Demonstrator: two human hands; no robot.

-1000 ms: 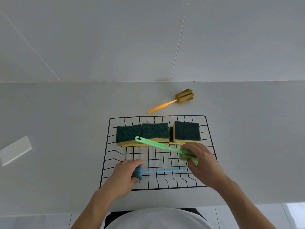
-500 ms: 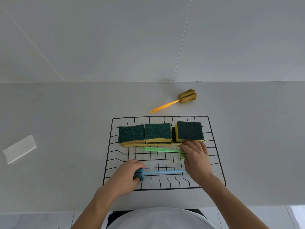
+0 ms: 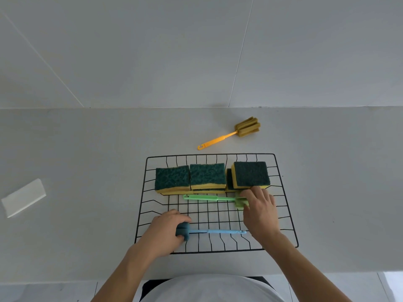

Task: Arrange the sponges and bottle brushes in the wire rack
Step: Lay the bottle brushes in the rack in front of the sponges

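Observation:
A black wire rack (image 3: pixel 285 194) lies on the white counter. Several green-and-yellow sponges (image 3: pixel 207 176) fill its far row, the right ones stacked. A green bottle brush (image 3: pixel 209 197) lies flat in the rack just in front of the sponges; my right hand (image 3: pixel 260 211) rests over its sponge head, fingers spread. A blue bottle brush (image 3: pixel 218 231) lies along the rack's near part, and my left hand (image 3: pixel 168 227) is closed around its dark blue head. An orange bottle brush (image 3: pixel 231 134) lies on the counter behind the rack.
A white rectangular block (image 3: pixel 24 197) sits on the counter at the far left. A tiled wall rises behind the counter. The counter's front edge runs just below the rack.
My right hand lowered the green brush from a tilt above the rack until it lies flat before the sponges. My left hand stayed on the blue brush head.

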